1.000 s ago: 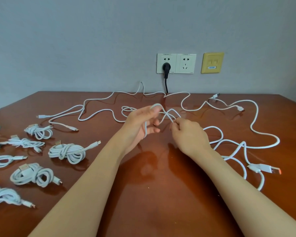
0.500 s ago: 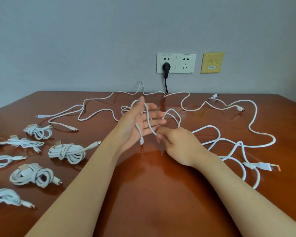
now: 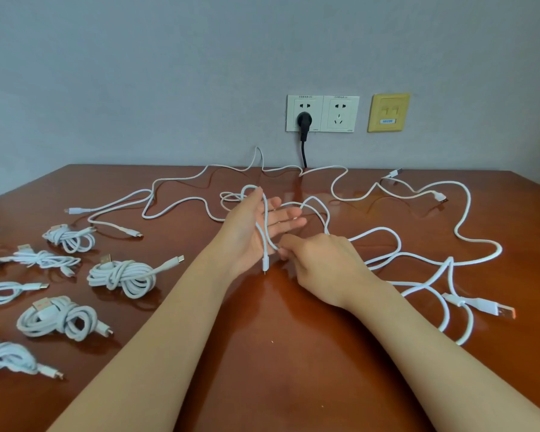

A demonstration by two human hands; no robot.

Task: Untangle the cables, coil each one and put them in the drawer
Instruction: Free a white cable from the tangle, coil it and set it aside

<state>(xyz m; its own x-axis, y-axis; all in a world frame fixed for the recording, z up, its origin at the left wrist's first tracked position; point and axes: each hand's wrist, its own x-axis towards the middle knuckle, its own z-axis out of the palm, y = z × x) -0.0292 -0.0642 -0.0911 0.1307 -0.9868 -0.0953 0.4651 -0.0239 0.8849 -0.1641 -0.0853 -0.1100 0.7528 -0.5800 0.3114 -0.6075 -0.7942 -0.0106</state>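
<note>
The left hand (image 3: 256, 232) is held over the table (image 3: 278, 353), palm turned to the right, fingers straight and slightly spread. A thin white cable (image 3: 266, 219) loops over the top edge of this hand and runs down across the palm, its connector (image 3: 265, 264) hanging just below the heel. Just right of the left hand, the right hand (image 3: 321, 263) pinches the same cable with curled fingertips. Loose cables (image 3: 418, 254) sprawl farther right and behind; coiled cables (image 3: 122, 274) lie well to its left.
</note>
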